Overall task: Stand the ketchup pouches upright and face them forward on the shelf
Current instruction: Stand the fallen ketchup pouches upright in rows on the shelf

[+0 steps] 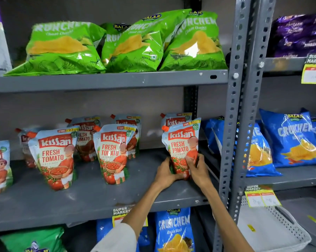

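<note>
Two hands steady a Kissan ketchup pouch at the right end of a grey shelf (91,190).

From the left, other pouches (55,157) stand label-forward. The left hand (165,172) and right hand (197,170) have their fingers closed around the base of the rightmost pouch (183,142), upright but slightly tilted. This looks like the settling step; next, squaring it and letting go gently.
</note>
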Demonstrator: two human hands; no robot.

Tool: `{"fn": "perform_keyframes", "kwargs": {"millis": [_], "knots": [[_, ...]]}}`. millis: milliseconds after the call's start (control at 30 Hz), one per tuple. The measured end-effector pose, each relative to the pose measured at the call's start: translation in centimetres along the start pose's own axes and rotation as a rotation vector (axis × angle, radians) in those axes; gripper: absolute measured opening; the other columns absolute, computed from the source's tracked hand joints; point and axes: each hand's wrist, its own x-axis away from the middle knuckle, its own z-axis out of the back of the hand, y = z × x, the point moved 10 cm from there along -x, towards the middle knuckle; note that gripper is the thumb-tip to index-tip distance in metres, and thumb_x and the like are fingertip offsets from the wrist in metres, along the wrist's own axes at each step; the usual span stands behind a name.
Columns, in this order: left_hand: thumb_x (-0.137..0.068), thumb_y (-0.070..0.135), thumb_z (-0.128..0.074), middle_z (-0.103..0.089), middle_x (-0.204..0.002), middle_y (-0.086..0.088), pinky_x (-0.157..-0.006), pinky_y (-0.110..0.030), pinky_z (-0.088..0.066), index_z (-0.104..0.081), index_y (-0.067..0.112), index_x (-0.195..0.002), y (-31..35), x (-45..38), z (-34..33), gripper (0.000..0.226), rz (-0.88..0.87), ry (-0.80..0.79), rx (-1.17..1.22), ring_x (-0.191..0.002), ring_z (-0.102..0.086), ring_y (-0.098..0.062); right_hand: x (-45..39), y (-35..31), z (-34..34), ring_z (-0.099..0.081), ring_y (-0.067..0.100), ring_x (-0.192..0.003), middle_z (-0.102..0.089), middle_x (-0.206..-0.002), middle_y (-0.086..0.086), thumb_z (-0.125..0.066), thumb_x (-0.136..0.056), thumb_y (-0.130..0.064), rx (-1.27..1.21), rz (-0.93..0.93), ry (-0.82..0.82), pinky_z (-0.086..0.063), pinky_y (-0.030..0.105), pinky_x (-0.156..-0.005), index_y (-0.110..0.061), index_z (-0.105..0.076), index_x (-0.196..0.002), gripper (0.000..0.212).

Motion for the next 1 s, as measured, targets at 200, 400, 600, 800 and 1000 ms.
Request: {"fn": "perform_keyframes", "kwargs": {"millis": [200,400,600,800,1000], "knots": [[-0.059,0.026,-0.093,-0.052,-0.133,0.008,-0.106,-0.038,-0.047,-0.037,0.018,-0.144,0.1,1.4,1.5,0.102,0.024,0.023,0.082,-0.123,-0.054,-0.013,2.4,-3.3,2.4,-0.052,0.019,-0.120,-0.051,-0.132,0.006,-0.065,-0.088,-0.030,0.193,0.224,0.281,-0.046,0.036,-0.099,-0.015,-0.039,-0.131,0.053],[-0.078,0.011,-0.080,-0.071,-0.106,0.000,-0.081,-0.031,-0.059,-0.061,0.026,-0.114,2.0,5.8,11.0,0.044,-0.105,0.289,0.112,-0.090,-0.070,-0.015,5.9,-8.2,-2.7,-0.061,0.016,-0.089,-0.062,-0.100,0.000,-0.063,-0.089,-0.017,0.092,0.446,0.308,-0.053,0.030,-0.079,-0.018,-0.055,-0.101,0.014],[-0.082,0.001,-0.073,-0.067,-0.079,-0.003,-0.058,-0.018,-0.052,-0.066,0.017,-0.083,1.3,11.6,21.3,0.018,-0.162,0.614,0.088,-0.064,-0.064,-0.007,6.0,-9.4,-15.3,-0.063,0.004,-0.081,-0.066,-0.090,-0.008,-0.066,-0.087,-0.014,-0.032,0.386,-0.066,-0.047,0.012,-0.065,-0.021,-0.057,-0.099,0.016],[-0.082,0.009,-0.076,-0.046,-0.131,-0.005,-0.091,-0.023,-0.051,-0.041,0.017,-0.134,-5.3,10.4,26.5,0.063,0.042,0.499,0.034,-0.112,-0.055,-0.016,5.2,-6.8,-24.7,-0.054,0.014,-0.116,-0.054,-0.122,-0.005,-0.079,-0.076,-0.015,-0.015,0.201,-0.363,-0.046,0.029,-0.096,-0.013,-0.027,-0.135,0.078],[-0.088,0.017,-0.070,-0.059,-0.134,-0.012,-0.086,-0.015,-0.053,-0.040,0.015,-0.143,-7.4,8.7,24.4,0.062,0.121,0.169,0.104,-0.112,-0.062,-0.018,5.5,-5.5,-26.1,-0.058,0.002,-0.110,-0.053,-0.130,-0.002,-0.076,-0.081,-0.013,-0.055,0.137,-0.487,-0.048,0.012,-0.089,-0.014,-0.022,-0.143,0.082]]}}
